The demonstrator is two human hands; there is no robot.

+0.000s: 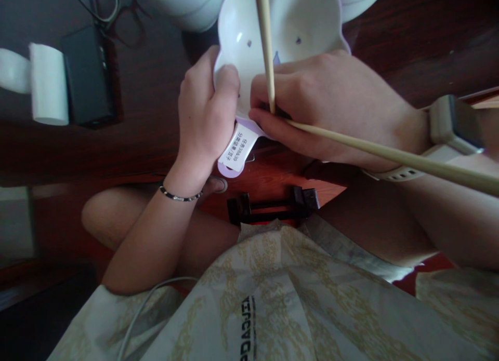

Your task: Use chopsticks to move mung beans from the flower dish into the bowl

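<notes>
My left hand (206,106) is closed around the near left rim of a white bowl (315,13) with a lilac edge and small printed marks inside. Its thumb lies over the rim. A lilac handle with a white paper label (238,145) sticks out towards me. My right hand (323,101) is over the near right part of the bowl, fingers pinched around two wooden chopsticks (265,34). One chopstick rises towards the top of the view; the other runs right across my wrist. Both narrow towards my fingers, which hide part of the bowl's inside.
Another white bowl (191,8) with something brownish in it stands at the back left, and part of a further one (358,0) shows at the right. A black box (88,75), a white cylinder (49,85) and cables lie on the dark table (148,117).
</notes>
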